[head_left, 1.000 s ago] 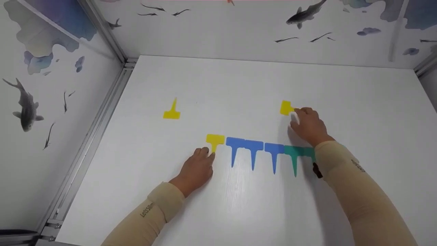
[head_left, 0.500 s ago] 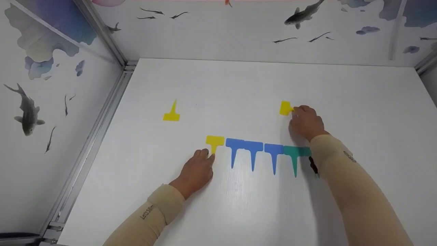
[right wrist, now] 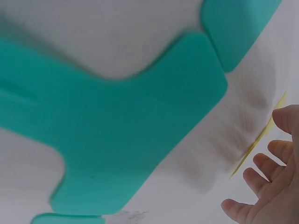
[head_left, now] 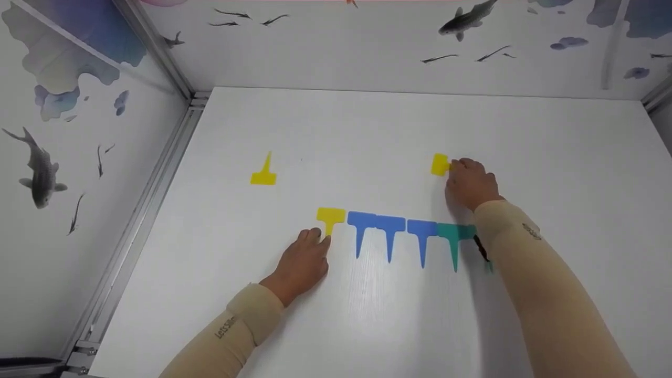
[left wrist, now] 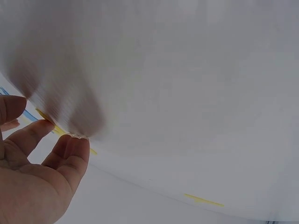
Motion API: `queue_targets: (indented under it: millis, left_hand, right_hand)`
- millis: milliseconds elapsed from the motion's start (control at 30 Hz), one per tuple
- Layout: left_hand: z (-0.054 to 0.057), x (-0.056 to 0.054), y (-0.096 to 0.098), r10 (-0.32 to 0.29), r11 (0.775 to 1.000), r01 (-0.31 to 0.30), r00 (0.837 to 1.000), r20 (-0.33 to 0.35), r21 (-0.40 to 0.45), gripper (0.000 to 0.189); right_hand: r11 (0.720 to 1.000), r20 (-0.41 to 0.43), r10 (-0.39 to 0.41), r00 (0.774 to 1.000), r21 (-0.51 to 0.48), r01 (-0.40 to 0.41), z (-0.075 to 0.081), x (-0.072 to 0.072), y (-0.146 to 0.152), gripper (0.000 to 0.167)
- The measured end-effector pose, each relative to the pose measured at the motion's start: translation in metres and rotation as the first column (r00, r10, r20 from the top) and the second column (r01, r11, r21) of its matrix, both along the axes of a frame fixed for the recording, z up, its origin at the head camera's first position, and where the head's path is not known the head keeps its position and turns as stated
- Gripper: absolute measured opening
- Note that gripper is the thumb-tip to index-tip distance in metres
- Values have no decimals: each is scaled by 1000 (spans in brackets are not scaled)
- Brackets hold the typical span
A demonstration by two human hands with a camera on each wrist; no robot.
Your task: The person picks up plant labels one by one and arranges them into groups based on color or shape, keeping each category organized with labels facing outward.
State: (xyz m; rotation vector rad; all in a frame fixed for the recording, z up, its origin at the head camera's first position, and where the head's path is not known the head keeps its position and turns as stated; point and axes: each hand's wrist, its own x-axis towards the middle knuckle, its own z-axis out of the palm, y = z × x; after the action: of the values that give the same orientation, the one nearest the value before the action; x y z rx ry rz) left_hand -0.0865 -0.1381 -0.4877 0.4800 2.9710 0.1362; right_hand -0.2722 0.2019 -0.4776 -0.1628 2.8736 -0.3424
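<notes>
In the head view, a yellow T-shaped plant label (head_left: 331,215) lies at the left end of a row. My left hand (head_left: 298,265) touches its stem with the thumb side; the stem's tip is hidden. The left wrist view shows the relaxed left fingers (left wrist: 70,161) with a gap between them. Farther right, my right hand (head_left: 472,181) reaches to another yellow label (head_left: 440,164), fingertips over its stem. In the right wrist view these fingers (right wrist: 261,175) look spread. Blue labels (head_left: 362,218) and green labels (head_left: 449,231) continue the row, stems toward me.
A third yellow label (head_left: 263,178) lies at the back left, stem pointing away. White panels printed with fish (head_left: 44,168) border the white table (head_left: 341,136) at the left and back. My right forearm (head_left: 541,278) covers the right end of the row.
My right hand and forearm have shifted slightly up and left, and the fingertips now cover more of the yellow label's stem. The left hand and the labels have stayed in place.
</notes>
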Motion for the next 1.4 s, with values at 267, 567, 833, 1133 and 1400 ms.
queue_targets:
  millis: [267, 567, 833, 1133, 1400]
  left_hand:
    - [1, 1, 1, 3, 1000, -3, 1000, 6, 16, 45]
    - [2, 0, -1, 4, 999, -4, 1000, 15, 40, 45]
    - [0, 0, -1, -16, 1000, 16, 1000, -1, 18, 44]
    - [-1, 0, -1, -17, 1000, 17, 1000, -15, 23, 44]
    - [-1, 1, 0, -21, 1000, 21, 999, -46, -10, 43]
  right_hand:
    - [1000, 0, 8, 1000, 0, -8, -4, 1, 3, 51]
    - [997, -89, 71, 993, 45, -67, -4, 2, 5, 37]
    - [987, -101, 113, 988, 124, -100, -3, 7, 3, 30]
    - [988, -119, 126, 985, 104, -114, -1, 18, 2, 32]
    - [978, -117, 171, 978, 140, -154, 2, 30, -2, 30]
